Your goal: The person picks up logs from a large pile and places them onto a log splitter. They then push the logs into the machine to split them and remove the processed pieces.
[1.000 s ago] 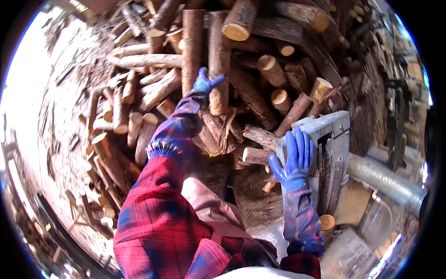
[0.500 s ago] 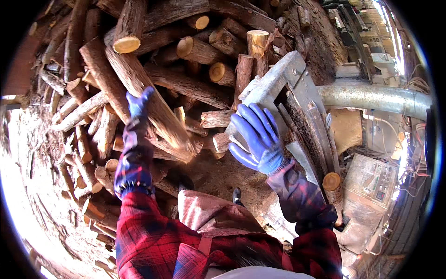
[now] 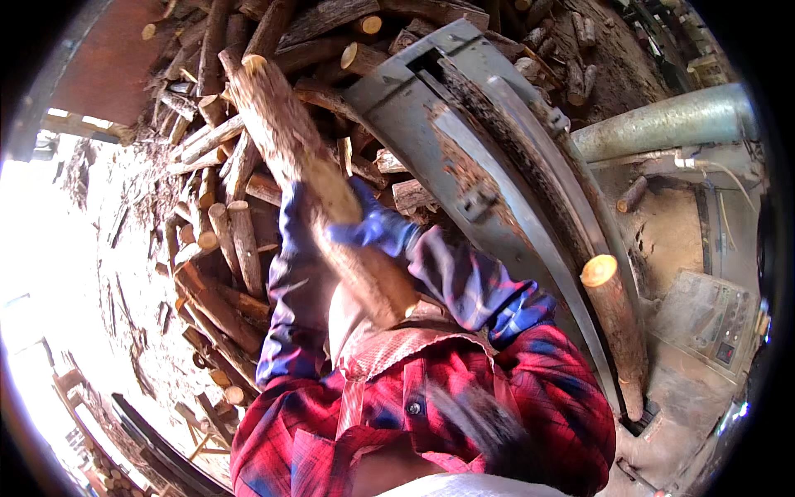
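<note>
One log (image 3: pixel 286 124) slants toward eleven o'clock before my apron (image 3: pixel 418 335). My left hand (image 3: pixel 291 209), partly hidden, clasps its nine-o'clock side; my right hand (image 3: pixel 374 231) grips its three-o'clock side. I judge it heavy, stiff and rough, best held around the middle.

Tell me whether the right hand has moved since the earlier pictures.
Yes. The right hand has moved left, away from the grey metal frame, and is now on the log.

log (image 3: pixel 319 176) | brown, rough-barked, pale patches | held aslant, far end leftward | left of view's centre
</note>
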Available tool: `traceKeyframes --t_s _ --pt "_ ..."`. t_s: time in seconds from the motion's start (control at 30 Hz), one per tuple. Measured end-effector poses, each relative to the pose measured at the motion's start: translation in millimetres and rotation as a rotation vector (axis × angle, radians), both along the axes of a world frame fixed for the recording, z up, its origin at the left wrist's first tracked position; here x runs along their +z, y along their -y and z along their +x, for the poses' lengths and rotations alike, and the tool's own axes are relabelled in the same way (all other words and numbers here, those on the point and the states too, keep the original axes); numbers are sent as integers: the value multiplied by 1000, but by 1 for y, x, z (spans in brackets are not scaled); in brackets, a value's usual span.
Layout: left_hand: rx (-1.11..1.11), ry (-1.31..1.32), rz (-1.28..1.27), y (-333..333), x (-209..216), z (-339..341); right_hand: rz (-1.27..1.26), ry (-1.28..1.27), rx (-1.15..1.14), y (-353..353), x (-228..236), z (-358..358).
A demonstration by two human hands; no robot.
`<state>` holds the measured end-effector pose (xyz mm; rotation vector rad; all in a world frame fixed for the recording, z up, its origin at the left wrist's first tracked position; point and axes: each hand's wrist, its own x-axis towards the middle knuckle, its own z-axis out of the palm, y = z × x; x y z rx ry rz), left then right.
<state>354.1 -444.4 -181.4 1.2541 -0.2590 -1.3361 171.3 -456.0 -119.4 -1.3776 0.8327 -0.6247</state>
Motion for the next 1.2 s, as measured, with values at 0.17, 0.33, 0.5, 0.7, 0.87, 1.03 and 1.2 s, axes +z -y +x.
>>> traceKeyframes --t_s 0.17,0.33,0.5,0.7,0.87,1.03,1.2 --pt "48 -146 -565 20 135 -155 135 386 -128 -5 143 -145" --pt "-497 270 -776 2 232 -217 -433 -293 -263 -2 203 -286" --pt "-495 316 -369 -23 133 -160 -765 -976 -226 -26 114 -411" --pt "-336 527 33 -70 -46 5 -902 -1192 -227 -34 135 -367" --pt "-410 599 251 -18 -108 73 -1078 -776 -160 38 122 -162" --pt "-337 706 350 115 -185 153 -1199 -977 68 132 64 -22" --pt "-216 836 187 266 -163 208 -1191 -1143 -7 144 43 -10"
